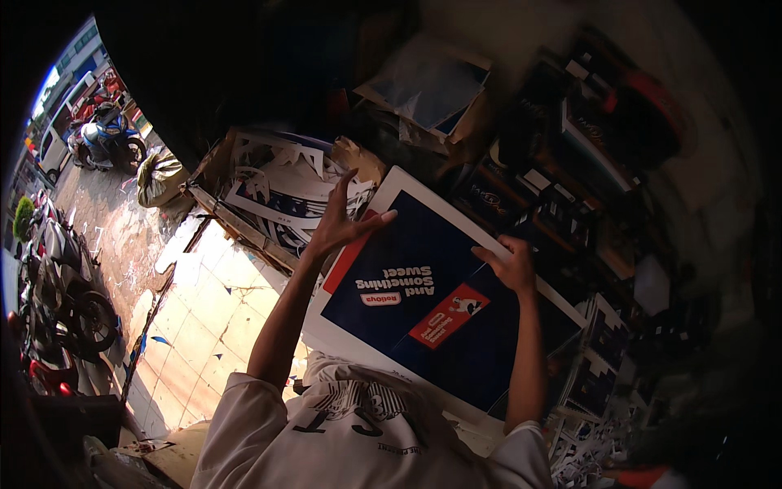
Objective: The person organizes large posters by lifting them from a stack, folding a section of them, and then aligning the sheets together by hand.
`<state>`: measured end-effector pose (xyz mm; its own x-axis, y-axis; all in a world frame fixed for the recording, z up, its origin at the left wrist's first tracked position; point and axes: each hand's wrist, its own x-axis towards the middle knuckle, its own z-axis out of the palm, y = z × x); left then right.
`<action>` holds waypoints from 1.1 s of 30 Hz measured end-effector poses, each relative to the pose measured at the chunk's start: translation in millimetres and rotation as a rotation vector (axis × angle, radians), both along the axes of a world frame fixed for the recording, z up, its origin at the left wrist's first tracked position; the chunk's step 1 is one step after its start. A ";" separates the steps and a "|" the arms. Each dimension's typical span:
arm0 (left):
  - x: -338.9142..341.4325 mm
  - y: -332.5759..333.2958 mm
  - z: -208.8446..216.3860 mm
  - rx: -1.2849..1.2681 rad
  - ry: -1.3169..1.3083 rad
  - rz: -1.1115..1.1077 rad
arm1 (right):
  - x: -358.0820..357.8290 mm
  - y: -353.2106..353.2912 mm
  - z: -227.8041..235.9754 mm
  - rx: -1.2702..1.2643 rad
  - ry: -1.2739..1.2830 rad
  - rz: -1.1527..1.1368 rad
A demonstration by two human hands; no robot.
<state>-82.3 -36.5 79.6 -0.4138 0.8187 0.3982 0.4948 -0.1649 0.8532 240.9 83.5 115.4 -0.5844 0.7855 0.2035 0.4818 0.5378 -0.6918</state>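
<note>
Your right hand is pinching the far long edge of the printed sheet, thumb lying on the face and fingers curling around the border (undersides hidden, so you're not getting a full finger count). Your left hand is spreading wide, thumb and fingers well apart, clamping nothing; its thumb is pointing in over the sheet's far left corner, and you cannot tell whether the tip is touching or just hovering.

Key relation: the sheet is lying in front of your chest, between your forearms, its long axis running slantwise from far left to near right. From your left hand it's stretching off to the right and back toward you; from your right hand it's spreading left and nearward. Right is the nearer hand, being already on the edge; left is sitting at the short left side, by the red strip. The sheet is showing navy with a white border, plus a small red panel around its middle.

Around the sheet: a carton is holding white cut-out scraps beyond it to the left, dark boxes are crowding its far right side, and shredded paper is piling up past its near right end. Tiled floor is catching bright light left of the sheet; motorbikes are standing farther out that way.
</note>
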 end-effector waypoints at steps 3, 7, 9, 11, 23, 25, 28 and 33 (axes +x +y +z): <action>-0.7 23.9 -8.6 -0.428 -0.271 -0.410 | 8.7 0.2 8.2 0.009 -0.087 0.013; 31.9 2.1 -3.6 -0.352 -0.515 -0.415 | 23.4 21.5 14.3 -0.302 -0.381 0.133; 43.9 -4.6 0.4 -0.389 -0.438 -0.269 | 4.3 25.8 19.0 -0.134 -0.545 0.048; 53.0 -18.4 38.5 -0.490 -0.397 -0.190 | -43.2 17.7 33.4 -0.129 -0.081 0.337; 11.7 -42.5 -41.0 -0.683 -0.427 -0.197 | -107.2 10.0 26.2 -0.524 -0.407 0.192; 4.6 -41.9 -40.5 -0.737 -0.440 -0.263 | -103.1 6.7 50.5 -0.562 -0.317 0.251; 13.9 -32.7 -34.8 -0.835 -0.529 -0.259 | -58.6 65.4 9.9 -0.385 -0.404 0.395; -13.7 -25.5 -67.8 -0.725 -0.589 -0.365 | -35.1 52.6 1.8 -0.379 -0.548 0.298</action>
